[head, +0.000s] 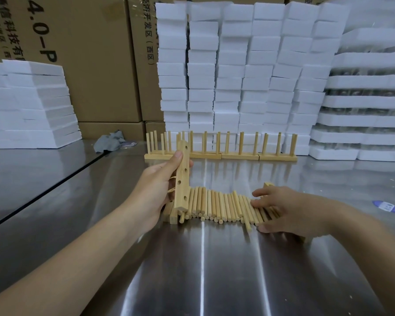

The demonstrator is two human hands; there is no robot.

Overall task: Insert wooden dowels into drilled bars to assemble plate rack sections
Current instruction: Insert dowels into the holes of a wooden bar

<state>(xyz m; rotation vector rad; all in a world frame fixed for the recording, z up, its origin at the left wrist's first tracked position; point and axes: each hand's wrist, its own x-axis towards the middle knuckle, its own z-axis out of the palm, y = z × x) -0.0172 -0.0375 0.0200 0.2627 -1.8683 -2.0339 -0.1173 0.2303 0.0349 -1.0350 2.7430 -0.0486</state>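
**Station check: bar in hand, dowels loose on the surface**

The left hand (pixel 162 185) holds one drilled bar (pixel 182 179) nearly upright and leaning slightly. Its grip is clamped on the bar, thumb on the near edge and fingers wrapped behind. Four holes on the bar's face are visible and none holds a dowel. The bar's lower end sits at the left end of the pile of loose dowels (pixel 219 206), which lie side by side on the steel surface (pixel 214 270).

The right hand (pixel 283 208) lies over the right end of that pile, fingers spread and touching the dowels, its grip apart with nothing held.

Assembled rack sections (pixel 221 153) stand end to end in a row at the far side, dowels upright. Behind them are stacked white foam blocks (pixel 237 65) and cardboard boxes (pixel 89 65). A grey cloth (pixel 110 141) lies far left.
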